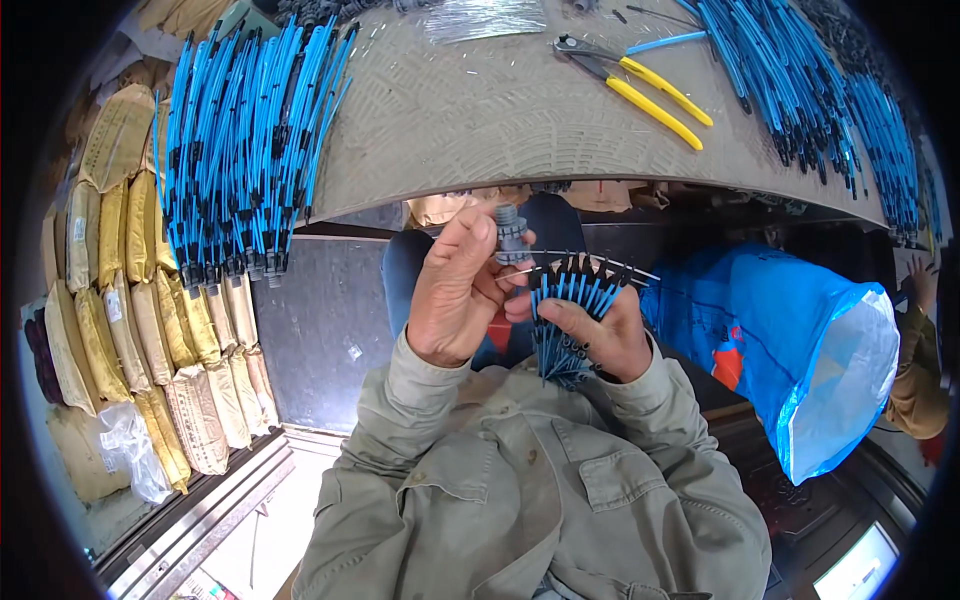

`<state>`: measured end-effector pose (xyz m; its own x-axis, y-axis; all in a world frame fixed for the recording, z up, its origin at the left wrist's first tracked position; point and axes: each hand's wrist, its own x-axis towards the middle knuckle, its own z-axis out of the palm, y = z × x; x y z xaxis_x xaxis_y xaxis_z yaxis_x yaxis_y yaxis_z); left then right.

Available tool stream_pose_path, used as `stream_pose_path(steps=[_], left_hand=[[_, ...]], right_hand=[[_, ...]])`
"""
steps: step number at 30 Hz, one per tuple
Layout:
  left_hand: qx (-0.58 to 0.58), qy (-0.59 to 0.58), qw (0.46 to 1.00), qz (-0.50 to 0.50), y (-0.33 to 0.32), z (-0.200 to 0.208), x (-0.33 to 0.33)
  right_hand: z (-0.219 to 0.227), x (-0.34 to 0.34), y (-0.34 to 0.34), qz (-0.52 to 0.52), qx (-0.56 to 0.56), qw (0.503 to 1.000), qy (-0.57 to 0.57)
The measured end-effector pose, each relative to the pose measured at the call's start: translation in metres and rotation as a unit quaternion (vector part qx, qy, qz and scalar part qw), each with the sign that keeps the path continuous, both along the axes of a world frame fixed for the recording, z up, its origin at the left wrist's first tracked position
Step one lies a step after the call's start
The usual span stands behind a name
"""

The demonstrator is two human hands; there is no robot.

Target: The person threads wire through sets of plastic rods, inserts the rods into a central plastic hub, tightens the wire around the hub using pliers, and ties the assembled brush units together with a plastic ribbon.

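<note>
Between two khaki sleeves (400, 420): a grey ribbed plastic cylinder (511, 232), pinched by thumb and fingertips of the left hand (452, 295), and, just to its right, a fan of thin blue tubes with black tips (575, 290), pressed under the thumb of the right hand (617, 335) against its curled fingers. Across the black tips, a thin pale rod (645, 273), with one end out to the right. Cylinder left of the fan and a little nearer the desk, long axis pointing roughly away from the body, left hand closest to it and also near the rod's left side, contact there hard to tell. Tubes bunched toward the body, tips spread toward the desk. Beyond the hands, a curved-edged grey-brown desk (440, 130), bearing yellow-handled pliers (655, 114) right of centre, a heap of thin silvery wires (485, 18) near the far side, and a thick bundle of blue black-tipped tubes (250, 140) at left. Right of the body, a shiny blue sack (770, 300); at far left, stacked yellow-and-tan packets (130, 345).
</note>
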<state>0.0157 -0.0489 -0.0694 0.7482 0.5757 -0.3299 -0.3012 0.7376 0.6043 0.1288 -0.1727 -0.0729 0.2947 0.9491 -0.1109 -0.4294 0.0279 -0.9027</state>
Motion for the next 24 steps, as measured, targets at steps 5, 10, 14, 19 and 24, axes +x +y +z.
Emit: stream_pose_path(steps=[5, 10, 14, 19, 24], left_hand=[[0.007, 0.001, 1.000, -0.012, -0.003, 0.002, -0.001], [0.036, -0.002, 0.999, -0.028, 0.001, -0.002, -0.002], [0.033, -0.034, 0.998, -0.047, 0.002, -0.003, -0.006], [0.053, -0.048, 0.997, 0.015, -0.008, 0.003, -0.003], [0.234, 0.011, 0.971, 0.053, -0.023, 0.002, 0.002]], right_hand=[[0.000, 0.003, 0.002, 0.023, 0.004, 0.997, -0.080], [-0.003, 0.001, 0.003, 0.026, -0.015, 0.999, -0.027], [-0.003, -0.001, 0.002, 0.016, -0.016, 0.998, -0.054], [-0.003, 0.000, 0.004, 0.014, 0.015, 0.997, -0.077], [-0.007, -0.002, 0.002, -0.036, -0.001, 0.994, -0.099]])
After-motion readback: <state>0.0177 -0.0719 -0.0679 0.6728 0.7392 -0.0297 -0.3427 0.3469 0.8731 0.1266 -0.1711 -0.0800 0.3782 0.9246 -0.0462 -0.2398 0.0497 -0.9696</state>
